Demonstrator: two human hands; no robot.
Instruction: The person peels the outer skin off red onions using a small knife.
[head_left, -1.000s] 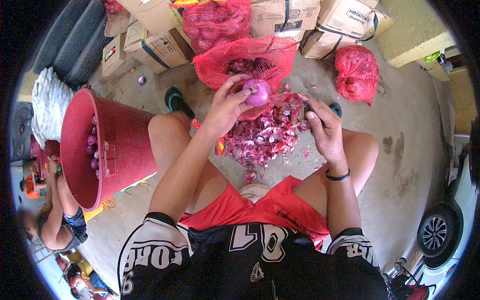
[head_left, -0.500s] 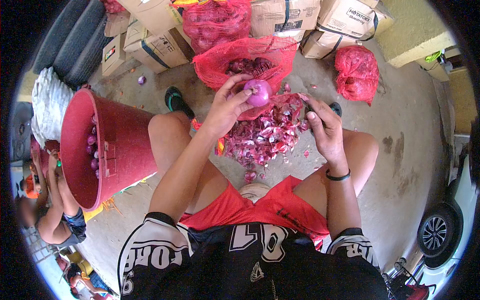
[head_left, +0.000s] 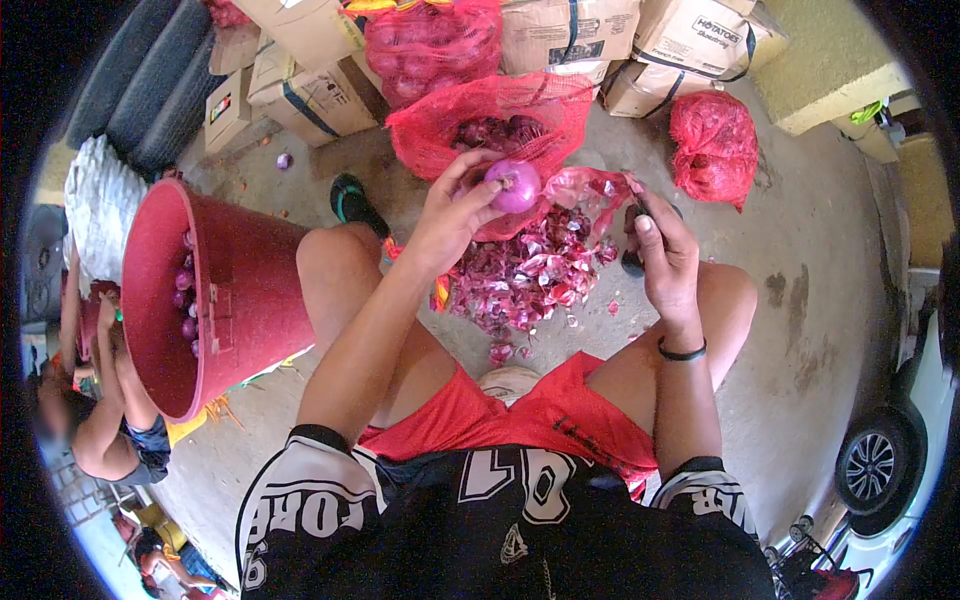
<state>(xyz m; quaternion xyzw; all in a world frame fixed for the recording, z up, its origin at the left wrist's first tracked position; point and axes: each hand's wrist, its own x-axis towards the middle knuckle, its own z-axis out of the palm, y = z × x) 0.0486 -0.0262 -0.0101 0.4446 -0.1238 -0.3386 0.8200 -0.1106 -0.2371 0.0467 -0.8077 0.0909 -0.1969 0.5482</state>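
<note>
My left hand [head_left: 452,215] is closed around a peeled purple onion [head_left: 516,187], thumb on its near side. My right hand [head_left: 667,262], off to the right, is closed on a small dark knife [head_left: 641,206], mostly hidden by the fingers. A strip of papery red skin [head_left: 590,185] stretches between the onion and the right fingertips. Below both hands lies a heap of onion skins [head_left: 540,275] on the floor. Just beyond the onion, an open red mesh sack [head_left: 420,130] holds dark unpeeled onions [head_left: 515,130].
To the left, a large red tub [head_left: 250,270] holds peeled onions [head_left: 183,282]. Full mesh sacks [head_left: 433,50] [head_left: 712,140] and cardboard boxes [head_left: 570,30] stand beyond. Tires [head_left: 150,80] lean at upper left. Another person [head_left: 105,430] sits behind the tub; a car [head_left: 890,460] is at right.
My right hand has moved right, away from the onion, and the strip of skin has stretched out with it. My left hand stays almost still with the onion.
</note>
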